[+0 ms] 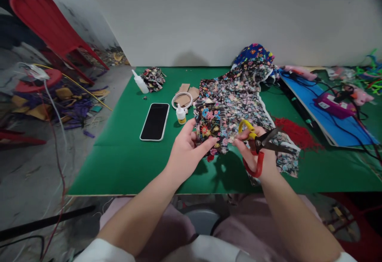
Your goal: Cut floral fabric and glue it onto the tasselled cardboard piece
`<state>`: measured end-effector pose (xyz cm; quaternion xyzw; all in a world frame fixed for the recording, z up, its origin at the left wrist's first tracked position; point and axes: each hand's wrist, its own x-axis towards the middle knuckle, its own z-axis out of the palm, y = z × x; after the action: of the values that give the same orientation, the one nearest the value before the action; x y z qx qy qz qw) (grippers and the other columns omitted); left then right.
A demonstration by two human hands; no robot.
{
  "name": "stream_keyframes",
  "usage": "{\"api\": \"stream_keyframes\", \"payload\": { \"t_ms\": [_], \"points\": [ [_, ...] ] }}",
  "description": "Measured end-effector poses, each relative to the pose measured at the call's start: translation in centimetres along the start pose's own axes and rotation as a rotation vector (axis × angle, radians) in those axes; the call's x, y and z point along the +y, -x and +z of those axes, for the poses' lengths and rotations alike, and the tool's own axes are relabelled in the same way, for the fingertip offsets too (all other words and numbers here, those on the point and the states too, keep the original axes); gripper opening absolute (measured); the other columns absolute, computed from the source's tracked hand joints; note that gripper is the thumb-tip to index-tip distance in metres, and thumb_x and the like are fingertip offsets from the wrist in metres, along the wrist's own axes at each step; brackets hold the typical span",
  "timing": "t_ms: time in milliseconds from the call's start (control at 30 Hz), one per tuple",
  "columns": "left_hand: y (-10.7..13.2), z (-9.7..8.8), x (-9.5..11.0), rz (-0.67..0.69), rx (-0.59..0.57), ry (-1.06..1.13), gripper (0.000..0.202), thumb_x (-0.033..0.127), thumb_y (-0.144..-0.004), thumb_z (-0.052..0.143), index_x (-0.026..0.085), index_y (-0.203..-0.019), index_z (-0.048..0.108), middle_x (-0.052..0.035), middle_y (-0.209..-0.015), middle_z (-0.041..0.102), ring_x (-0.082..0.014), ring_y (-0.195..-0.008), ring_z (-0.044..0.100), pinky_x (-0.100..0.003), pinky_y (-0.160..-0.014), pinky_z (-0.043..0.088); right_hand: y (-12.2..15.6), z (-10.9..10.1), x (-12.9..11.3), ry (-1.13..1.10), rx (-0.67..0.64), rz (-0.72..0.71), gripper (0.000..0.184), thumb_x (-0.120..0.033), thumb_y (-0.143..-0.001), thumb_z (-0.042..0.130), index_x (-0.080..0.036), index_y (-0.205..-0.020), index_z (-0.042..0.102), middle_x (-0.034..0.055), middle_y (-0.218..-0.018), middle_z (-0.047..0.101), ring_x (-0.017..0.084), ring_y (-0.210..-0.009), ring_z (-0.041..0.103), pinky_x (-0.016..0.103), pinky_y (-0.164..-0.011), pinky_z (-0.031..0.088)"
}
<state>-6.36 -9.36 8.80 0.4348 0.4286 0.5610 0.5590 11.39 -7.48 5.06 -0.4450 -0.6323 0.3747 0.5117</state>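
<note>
My left hand (189,146) grips a small piece of dark floral fabric (210,124) by its left side, thumb on top. In my right hand (265,158) are scissors (259,144) with one yellow and one red handle loop; their dark blades are parted and point right, away from the piece. The thumb and fingertips of that hand pinch at the right edge of the fabric piece. Behind both hands spreads a larger floral cloth (238,94) with a white edge. Just beyond my left hand stands a small white glue bottle (180,115) with a yellow label.
A phone (154,122) lies on the green table (119,166). At the back left are another white bottle (139,82) and a crumpled floral scrap (153,79). A white ring (172,102) rests by cardboard pieces. Rightward lie red threads (295,132), a blue folder (343,124) and a purple device (334,104) with cables.
</note>
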Motion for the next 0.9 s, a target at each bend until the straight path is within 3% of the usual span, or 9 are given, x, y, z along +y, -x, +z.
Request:
{"api": "stream_keyframes", "payload": {
  "t_ms": [133,267,433,533,633,800,900],
  "points": [
    [-0.1,-0.4,0.0,0.025,0.040,-0.073,0.047,0.026,-0.072,0.070,0.019,-0.114,0.049,-0.0025,-0.103,0.067,-0.0162,-0.093,0.064,-0.026,-0.082,0.052,-0.4,0.0,-0.3,-0.110,-0.138,0.047,0.017,-0.027,-0.077,0.062,-0.023,-0.079,0.046,-0.0005,-0.080,0.058,0.013,-0.076,0.058,0.031,-0.074,0.049],
    [0.0,-0.7,0.0,0.020,-0.006,-0.307,0.038,0.035,-0.076,0.065,0.019,-0.109,0.055,-0.0034,-0.101,0.067,-0.0179,-0.088,0.063,-0.026,-0.077,0.050,-0.6,0.3,-0.4,-0.218,-0.095,0.095,0.021,-0.034,-0.077,0.062,-0.023,-0.080,0.045,-0.0006,-0.079,0.058,0.013,-0.076,0.059,0.031,-0.074,0.049],
    [0.3,-0.8,-0.4,0.087,-0.210,-0.658,0.029,0.040,-0.083,0.054,0.020,-0.102,0.062,0.0009,-0.073,0.065,-0.0128,-0.059,0.056,-0.022,-0.054,0.043,-0.8,0.2,1.1,-0.233,0.061,0.039,0.030,-0.036,-0.068,0.069,-0.023,-0.082,0.046,-0.0016,-0.083,0.054,0.015,-0.082,0.057,0.032,-0.077,0.048],
    [0.2,-0.6,-0.9,0.208,-0.264,-0.777,0.022,0.036,-0.084,0.053,0.022,-0.098,0.064,0.0012,-0.074,0.066,-0.0128,-0.061,0.057,-0.021,-0.055,0.042,-0.7,-0.1,1.3,-0.198,0.131,0.071,0.030,-0.031,-0.067,0.070,-0.023,-0.082,0.045,-0.0024,-0.083,0.050,0.013,-0.080,0.056,0.032,-0.078,0.048],
    [0.0,-0.6,-1.3,0.358,-0.190,-0.835,0.016,0.027,-0.082,0.057,0.023,-0.093,0.066,-0.0002,-0.080,0.068,-0.0144,-0.070,0.061,-0.023,-0.065,0.047,-0.4,-0.1,0.3,-0.157,0.141,0.016,0.034,-0.023,-0.065,0.072,-0.025,-0.082,0.043,-0.0031,-0.084,0.051,0.013,-0.079,0.056,0.031,-0.077,0.048],
    [-0.1,-1.0,-1.6,0.820,-0.043,-0.821,0.025,0.007,-0.080,0.052,0.022,-0.095,0.066,-0.0035,-0.091,0.069,-0.0158,-0.088,0.062,-0.029,-0.083,0.048,0.3,0.2,-2.2,-0.228,0.011,-0.228,0.026,-0.017,-0.073,0.064,-0.026,-0.081,0.041,-0.0034,-0.079,0.059,0.015,-0.082,0.060,0.037,-0.080,0.049],
    [0.0,-1.4,-1.8,1.006,0.027,-0.859,0.030,0.004,-0.076,0.055,0.024,-0.097,0.065,-0.0042,-0.093,0.069,-0.0173,-0.092,0.061,-0.034,-0.085,0.048,0.4,0.2,-2.6,-0.254,-0.047,-0.283,0.022,-0.020,-0.075,0.062,-0.026,-0.081,0.042,-0.0021,-0.078,0.061,0.017,-0.084,0.061,0.042,-0.082,0.049]
  ]
}}
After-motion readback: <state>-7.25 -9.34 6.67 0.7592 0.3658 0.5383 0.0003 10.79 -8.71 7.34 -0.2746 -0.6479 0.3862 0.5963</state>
